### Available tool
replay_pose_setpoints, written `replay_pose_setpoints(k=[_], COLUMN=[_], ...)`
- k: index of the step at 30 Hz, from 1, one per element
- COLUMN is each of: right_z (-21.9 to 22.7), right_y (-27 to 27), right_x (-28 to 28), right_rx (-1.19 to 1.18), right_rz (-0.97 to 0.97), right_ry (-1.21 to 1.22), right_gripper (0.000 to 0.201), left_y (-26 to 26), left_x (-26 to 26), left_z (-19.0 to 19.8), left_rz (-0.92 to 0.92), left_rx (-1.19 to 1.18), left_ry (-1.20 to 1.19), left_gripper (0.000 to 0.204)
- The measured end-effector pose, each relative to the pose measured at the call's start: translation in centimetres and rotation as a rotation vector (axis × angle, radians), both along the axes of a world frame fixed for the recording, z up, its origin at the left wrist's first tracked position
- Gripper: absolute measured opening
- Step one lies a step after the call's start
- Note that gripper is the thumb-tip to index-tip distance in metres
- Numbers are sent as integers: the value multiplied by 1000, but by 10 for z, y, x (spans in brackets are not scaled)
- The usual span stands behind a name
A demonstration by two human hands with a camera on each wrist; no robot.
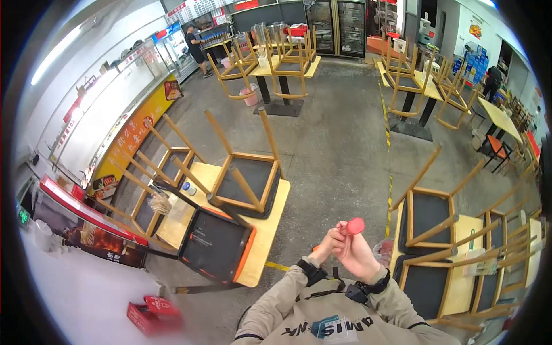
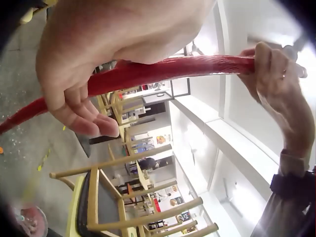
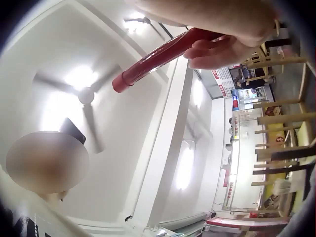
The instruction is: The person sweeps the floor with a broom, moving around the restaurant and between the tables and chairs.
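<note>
A long red pole, its surface shiny and wrinkled like plastic film, runs through both hands. Its round red end (image 1: 356, 225) points up at the head camera, so most of its length is hidden there. In the left wrist view the pole (image 2: 168, 69) crosses the picture and thins towards the floor. My left hand (image 1: 329, 242) has its fingers curled round the shaft. Closer to the upper end, my right hand (image 1: 357, 256) grips it, with the hand (image 2: 279, 74) also seen from the left wrist. From the right wrist, the capped end (image 3: 119, 84) sticks out past the hand.
Wooden chairs (image 1: 244, 178) stand upturned on a table (image 1: 270, 230) at left, with more chairs (image 1: 428, 221) on a table at right. A pink bucket (image 1: 382, 250) is by the right table. Farther back, a person (image 1: 195, 49) stands near the counter. A red crate (image 1: 152, 315) lies lower left.
</note>
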State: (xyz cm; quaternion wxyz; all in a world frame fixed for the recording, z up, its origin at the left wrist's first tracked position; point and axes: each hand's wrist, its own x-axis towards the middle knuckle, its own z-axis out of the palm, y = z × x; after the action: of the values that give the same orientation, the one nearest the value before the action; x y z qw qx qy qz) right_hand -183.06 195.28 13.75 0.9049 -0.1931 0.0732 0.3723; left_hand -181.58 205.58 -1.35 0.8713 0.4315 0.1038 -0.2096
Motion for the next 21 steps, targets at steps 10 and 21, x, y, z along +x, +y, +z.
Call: replay_pose_setpoints(k=[10, 21], right_z=[-16, 10], right_y=[8, -1], right_x=[210, 457], right_rx=[-184, -128], right_rz=[-79, -361], right_ry=[-120, -160], right_gripper=[27, 29], left_y=[14, -1], left_x=[229, 501], left_z=[-28, -32], left_rz=[-244, -548], left_rx=[85, 64], left_ry=[-53, 136], left_gripper=[23, 63])
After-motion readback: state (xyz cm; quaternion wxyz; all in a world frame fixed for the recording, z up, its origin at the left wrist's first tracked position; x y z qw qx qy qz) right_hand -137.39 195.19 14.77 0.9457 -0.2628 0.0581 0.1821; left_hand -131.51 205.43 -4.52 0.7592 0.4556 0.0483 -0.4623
